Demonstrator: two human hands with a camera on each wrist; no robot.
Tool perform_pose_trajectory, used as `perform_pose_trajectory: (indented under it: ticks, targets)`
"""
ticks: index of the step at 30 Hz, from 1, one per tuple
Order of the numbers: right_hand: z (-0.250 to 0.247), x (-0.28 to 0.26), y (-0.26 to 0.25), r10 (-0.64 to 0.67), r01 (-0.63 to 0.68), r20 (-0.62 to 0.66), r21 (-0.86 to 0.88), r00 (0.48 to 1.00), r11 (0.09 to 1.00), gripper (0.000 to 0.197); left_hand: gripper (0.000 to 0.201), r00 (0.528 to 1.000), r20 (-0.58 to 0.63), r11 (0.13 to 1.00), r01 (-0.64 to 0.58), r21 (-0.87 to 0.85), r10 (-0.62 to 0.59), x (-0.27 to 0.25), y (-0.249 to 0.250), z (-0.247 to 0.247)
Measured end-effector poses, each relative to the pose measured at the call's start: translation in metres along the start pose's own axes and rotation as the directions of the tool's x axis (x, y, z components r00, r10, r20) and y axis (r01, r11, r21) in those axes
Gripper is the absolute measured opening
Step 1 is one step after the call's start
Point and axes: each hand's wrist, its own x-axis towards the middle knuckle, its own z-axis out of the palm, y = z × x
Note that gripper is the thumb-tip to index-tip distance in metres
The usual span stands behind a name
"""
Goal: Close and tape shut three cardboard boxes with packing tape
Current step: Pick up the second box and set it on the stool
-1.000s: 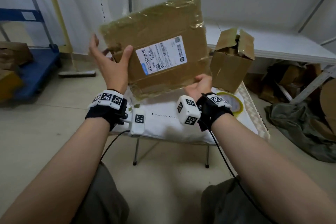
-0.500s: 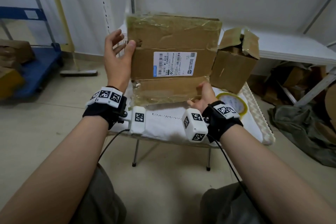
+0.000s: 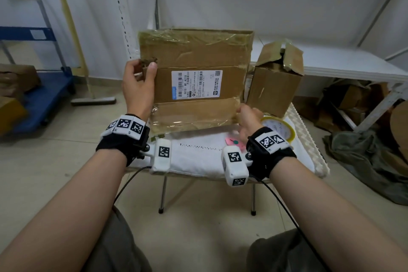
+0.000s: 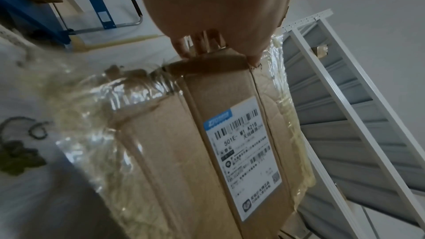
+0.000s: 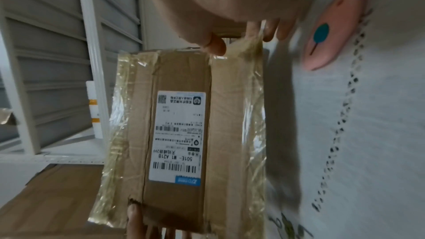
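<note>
i held the flat taped box [image 3: 194,81] up on its edge over the white worktop [image 3: 198,157]. my left hand [image 3: 138,88] had a grip on its left side, and my right hand [image 3: 248,117] pinched its bottom right corner. an open small box [image 3: 273,81] stood just beside it, near the tape roll [image 3: 279,127].

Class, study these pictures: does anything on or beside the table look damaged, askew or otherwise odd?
Yes. The smaller box at the right stands tilted, its top flaps open and crumpled, still untaped. The flat labelled box, held upright by the left hand and right hand, has wrinkled tape and a torn edge at the left thumb.
</note>
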Motion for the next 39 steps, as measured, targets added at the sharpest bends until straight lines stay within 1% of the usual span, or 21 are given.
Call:
perform_pose_trajectory:
  ticks: [1, 2, 3, 4, 6, 7, 8, 11, 12, 13, 15, 16, 17, 19, 22, 26, 29, 32, 34, 37, 39]
  targets:
    - [-0.002, 0.0, -0.001, -0.034, 0.035, 0.017, -0.021, 0.999, 0.999, 0.069, 0.031, 1.0, -0.006, 1.0, 0.009, 0.005, -0.009, 0.0, -0.001, -0.001]
    - [-0.002, 0.0, -0.003, -0.048, 0.051, 0.044, -0.054, 0.998, 0.997, 0.072, 0.033, 1.0, -0.014, 1.0, 0.021, 0.004, -0.021, 0.001, -0.001, -0.002]
    - [-0.004, -0.002, -0.005, -0.051, 0.058, 0.082, -0.088, 0.995, 0.994, 0.069, 0.033, 0.999, -0.024, 0.999, 0.032, 0.005, -0.032, 0.001, -0.002, -0.003]
    - [-0.005, -0.006, -0.008, -0.03, 0.046, 0.124, -0.129, 0.992, 0.991, 0.06, 0.032, 0.999, -0.032, 0.999, 0.039, 0.011, -0.039, 0.002, -0.002, -0.003]
    - [-0.006, -0.009, -0.011, 0.026, 0.01, 0.171, -0.206, 0.985, 0.979, 0.034, 0.032, 0.998, -0.043, 0.998, 0.042, 0.042, -0.04, 0.002, -0.002, -0.003]
    - [-0.008, -0.008, -0.011, 0.049, -0.008, 0.185, -0.22, 0.981, 0.975, 0.025, 0.03, 0.998, -0.043, 0.997, 0.046, 0.057, -0.044, 0.001, -0.002, -0.003]
    - [-0.009, -0.009, -0.012, 0.08, -0.034, 0.2, -0.226, 0.976, 0.974, 0.025, 0.028, 0.998, -0.04, 0.996, 0.057, 0.069, -0.054, 0.0, -0.002, -0.002]
    - [-0.012, -0.009, -0.012, 0.073, -0.024, 0.201, -0.239, 0.977, 0.971, 0.025, 0.026, 0.997, -0.04, 0.993, 0.072, 0.094, -0.068, -0.001, 0.0, 0.001]
    - [-0.012, -0.01, -0.013, 0.059, -0.016, 0.182, -0.229, 0.982, 0.973, 0.028, 0.027, 0.997, -0.042, 0.993, 0.074, 0.097, -0.07, -0.001, 0.0, 0.001]
    - [-0.012, -0.009, -0.014, 0.036, 0.0, 0.167, -0.211, 0.985, 0.978, 0.037, 0.028, 0.997, -0.044, 0.992, 0.075, 0.1, -0.07, -0.001, 0.001, 0.002]
    - [-0.01, -0.007, -0.016, -0.03, 0.047, 0.105, -0.167, 0.994, 0.985, 0.055, 0.031, 0.997, -0.042, 0.99, 0.075, 0.117, -0.07, 0.0, 0.003, 0.003]
    - [-0.01, -0.006, -0.018, -0.086, 0.095, 0.07, -0.136, 0.994, 0.986, 0.055, 0.033, 0.997, -0.038, 0.989, 0.074, 0.129, -0.07, -0.001, 0.003, 0.004]
    - [-0.009, -0.005, -0.02, -0.145, 0.15, 0.048, -0.109, 0.988, 0.983, 0.049, 0.034, 0.997, -0.032, 0.987, 0.069, 0.147, -0.065, -0.002, 0.004, 0.005]
    - [-0.008, -0.003, -0.024, -0.249, 0.253, 0.055, -0.086, 0.967, 0.964, 0.042, 0.035, 0.999, -0.006, 0.981, 0.052, 0.188, -0.052, -0.003, 0.005, 0.007]
    - [-0.007, -0.006, -0.033, -0.363, 0.375, 0.135, -0.072, 0.922, 0.924, 0.054, 0.034, 0.998, 0.009, 0.977, 0.052, 0.209, -0.055, -0.005, 0.005, 0.01]
    - [-0.003, -0.008, -0.045, -0.492, 0.528, 0.24, -0.113, 0.837, 0.842, 0.068, 0.034, 0.997, -0.006, 0.987, 0.076, 0.143, -0.075, -0.004, 0.009, 0.013]
    - [-0.007, -0.008, -0.054, -0.527, 0.574, 0.268, -0.143, 0.806, 0.806, 0.072, 0.031, 0.997, -0.021, 0.992, 0.082, 0.095, -0.08, -0.002, 0.007, 0.012]
    - [-0.01, -0.011, -0.061, -0.549, 0.602, 0.284, -0.149, 0.786, 0.785, 0.07, 0.032, 0.993, -0.018, 0.99, 0.115, 0.081, -0.114, -0.001, 0.006, 0.012]
    - [-0.01, -0.012, -0.063, -0.584, 0.644, 0.304, -0.152, 0.752, 0.75, 0.071, 0.031, 0.992, -0.004, 0.989, 0.128, 0.076, -0.128, -0.002, 0.006, 0.012]
    - [-0.011, -0.012, -0.065, -0.629, 0.714, 0.371, -0.154, 0.683, 0.683, 0.083, 0.022, 0.993, 0.01, 0.991, 0.12, 0.066, -0.121, -0.004, 0.008, 0.014]
    - [-0.01, -0.011, -0.066, -0.639, 0.726, 0.379, -0.148, 0.669, 0.672, 0.092, 0.019, 0.992, 0.013, 0.99, 0.122, 0.066, -0.123, -0.004, 0.008, 0.014]
